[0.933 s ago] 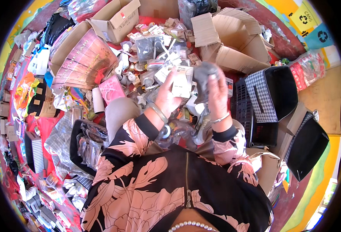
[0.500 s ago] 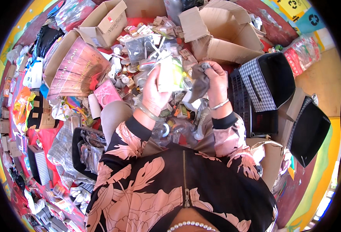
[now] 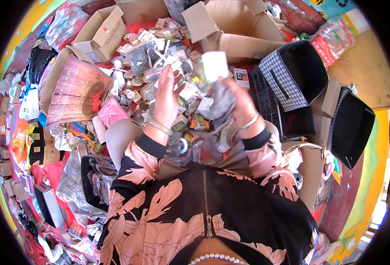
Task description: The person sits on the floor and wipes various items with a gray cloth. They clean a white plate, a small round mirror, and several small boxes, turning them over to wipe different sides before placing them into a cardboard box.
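My right hand [image 3: 241, 105] is closed round a crumpled grey cloth [image 3: 223, 102]. A small white box with a greenish side [image 3: 214, 67] is at its fingertips, smeared by motion. My left hand [image 3: 165, 99] is raised with its fingers stretched out, and nothing shows in it. Both hands are above a heap of mixed small goods [image 3: 151, 81]: little boxes, clear bags and round containers. Rolls of clear tape [image 3: 183, 145] lie nearer my knees.
Behind the heap stand a large open cardboard box [image 3: 248, 42] and a smaller one [image 3: 102, 37]. A pink printed carton [image 3: 75, 88] is at the left. Black bins with a checked band [image 3: 283, 84] stand at the right. A black tray of packets [image 3: 91, 181] sits by my left knee.
The white box has gone from my left hand to my right, which still has the grey cloth. My left hand has opened and moved slightly left and down.
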### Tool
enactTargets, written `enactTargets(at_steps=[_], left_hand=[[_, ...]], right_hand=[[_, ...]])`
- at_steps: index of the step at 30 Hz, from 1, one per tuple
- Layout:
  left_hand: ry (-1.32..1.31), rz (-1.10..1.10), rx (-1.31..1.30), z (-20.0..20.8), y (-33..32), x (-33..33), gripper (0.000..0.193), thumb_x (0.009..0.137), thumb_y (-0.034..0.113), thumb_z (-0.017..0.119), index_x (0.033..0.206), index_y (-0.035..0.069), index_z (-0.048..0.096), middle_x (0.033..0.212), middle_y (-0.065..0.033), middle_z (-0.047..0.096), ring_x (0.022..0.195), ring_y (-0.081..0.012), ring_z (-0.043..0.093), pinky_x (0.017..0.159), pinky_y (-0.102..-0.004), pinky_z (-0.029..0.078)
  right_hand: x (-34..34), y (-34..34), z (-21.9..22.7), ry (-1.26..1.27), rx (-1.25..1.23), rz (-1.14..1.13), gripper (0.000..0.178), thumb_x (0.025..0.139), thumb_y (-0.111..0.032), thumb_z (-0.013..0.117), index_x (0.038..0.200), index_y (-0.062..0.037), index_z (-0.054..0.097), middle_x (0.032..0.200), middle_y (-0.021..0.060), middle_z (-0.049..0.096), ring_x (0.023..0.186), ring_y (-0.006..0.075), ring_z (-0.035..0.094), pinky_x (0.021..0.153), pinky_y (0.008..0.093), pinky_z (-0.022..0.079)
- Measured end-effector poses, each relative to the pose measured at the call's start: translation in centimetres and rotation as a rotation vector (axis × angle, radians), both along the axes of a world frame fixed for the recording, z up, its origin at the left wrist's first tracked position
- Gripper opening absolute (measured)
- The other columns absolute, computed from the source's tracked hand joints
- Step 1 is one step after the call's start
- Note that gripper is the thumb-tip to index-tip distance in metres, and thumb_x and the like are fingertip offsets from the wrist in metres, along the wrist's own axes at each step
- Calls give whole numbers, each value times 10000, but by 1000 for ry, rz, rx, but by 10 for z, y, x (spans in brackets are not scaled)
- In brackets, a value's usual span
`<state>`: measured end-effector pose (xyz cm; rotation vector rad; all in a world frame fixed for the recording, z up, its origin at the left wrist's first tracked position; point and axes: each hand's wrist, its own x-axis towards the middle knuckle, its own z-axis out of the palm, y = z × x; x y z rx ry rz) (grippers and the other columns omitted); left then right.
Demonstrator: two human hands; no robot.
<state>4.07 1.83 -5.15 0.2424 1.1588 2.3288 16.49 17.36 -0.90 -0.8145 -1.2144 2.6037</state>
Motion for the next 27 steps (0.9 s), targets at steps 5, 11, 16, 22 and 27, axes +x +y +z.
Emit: enactTargets(at_steps=[5,11,16,22,27], left_hand=[[-292,14,1,-6,-16,-18,395,904,316,496,1148,8,537,1095,-115,586,1029,-205,547,896,-338,424],[-326,-40,-53,-7,-18,-16,379,887,295,501,1098,-15,556,1048,-108,596,971,-196,560,854,-324,424],[-331,-44,-45,-8,-17,-18,375,903,285,473,1115,-17,541,1085,-130,597,1001,-215,563,865,-325,425],[-339,-42,-53,-5,-18,-16,379,904,274,478,1116,-34,538,1084,-138,596,1000,-216,560,860,-320,427],[-372,-89,-29,2,-16,-12,348,899,244,479,1094,-36,550,1042,-123,602,952,-201,571,828,-320,439]], right_hand=[[48,145,5,140,38,-416,314,845,-339,618,991,-62,602,853,94,643,761,226,634,666,372,536],[118,323,2,52,127,-674,367,854,-408,532,999,-84,626,933,119,657,869,307,626,774,479,507],[152,375,-7,111,90,-723,443,899,-441,373,936,-92,643,933,125,653,904,345,598,856,558,448],[79,301,-7,126,224,-272,289,885,-233,524,1028,-10,638,874,82,653,780,210,625,721,357,518],[-11,208,-46,-406,1396,553,197,686,-134,557,792,-46,698,804,90,667,752,202,625,720,321,485]])
